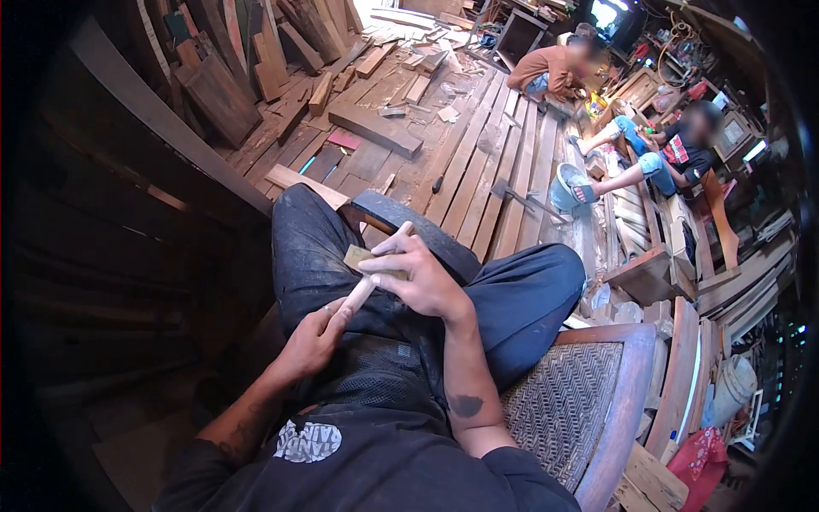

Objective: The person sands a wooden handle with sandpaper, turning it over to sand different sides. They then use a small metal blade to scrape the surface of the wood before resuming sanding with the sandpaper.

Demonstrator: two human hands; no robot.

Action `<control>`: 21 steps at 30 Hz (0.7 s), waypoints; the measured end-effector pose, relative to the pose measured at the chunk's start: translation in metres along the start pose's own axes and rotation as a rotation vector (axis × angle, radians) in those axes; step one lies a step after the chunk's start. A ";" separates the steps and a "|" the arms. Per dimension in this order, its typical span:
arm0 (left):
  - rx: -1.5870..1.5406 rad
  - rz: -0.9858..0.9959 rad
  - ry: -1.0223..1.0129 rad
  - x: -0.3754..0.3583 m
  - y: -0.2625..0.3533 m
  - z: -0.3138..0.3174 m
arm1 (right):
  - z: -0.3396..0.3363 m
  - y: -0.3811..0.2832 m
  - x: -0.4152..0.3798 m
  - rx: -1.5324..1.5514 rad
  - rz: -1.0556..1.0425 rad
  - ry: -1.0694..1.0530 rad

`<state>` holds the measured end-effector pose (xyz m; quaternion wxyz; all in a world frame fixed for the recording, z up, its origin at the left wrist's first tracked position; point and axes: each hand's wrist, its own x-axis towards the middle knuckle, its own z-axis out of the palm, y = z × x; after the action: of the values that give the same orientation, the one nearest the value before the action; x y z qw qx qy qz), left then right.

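A pale wooden stick (pixel 361 294) slants over my lap, its upper end pointing away from me. My left hand (pixel 318 335) is closed around the stick's lower end. Higher up, my right hand (pixel 417 277) holds a small yellowish-brown block (pixel 358 258) against the stick, with thumb and fingers around it. The block's underside is hidden, so its exact contact with the stick cannot be made out. My crossed legs in dark trousers lie under both hands.
Wooden boards (pixel 375 129) and offcuts lie on the plank floor ahead. Two people sit at the upper right, near a grey-blue bucket (pixel 570 189). A woven chair seat (pixel 567 397) is beside my right leg. A dark panel (pixel 162 128) stands at left.
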<state>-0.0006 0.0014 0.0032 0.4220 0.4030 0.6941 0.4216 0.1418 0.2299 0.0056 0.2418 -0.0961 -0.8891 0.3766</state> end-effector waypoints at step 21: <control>-0.296 -0.164 -0.062 -0.002 0.007 -0.003 | -0.008 0.002 0.008 -0.087 0.166 0.114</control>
<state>-0.0011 0.0011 0.0105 0.5307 0.2914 0.6417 0.4709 0.1390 0.2387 0.0118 0.2554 -0.2010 -0.8784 0.3503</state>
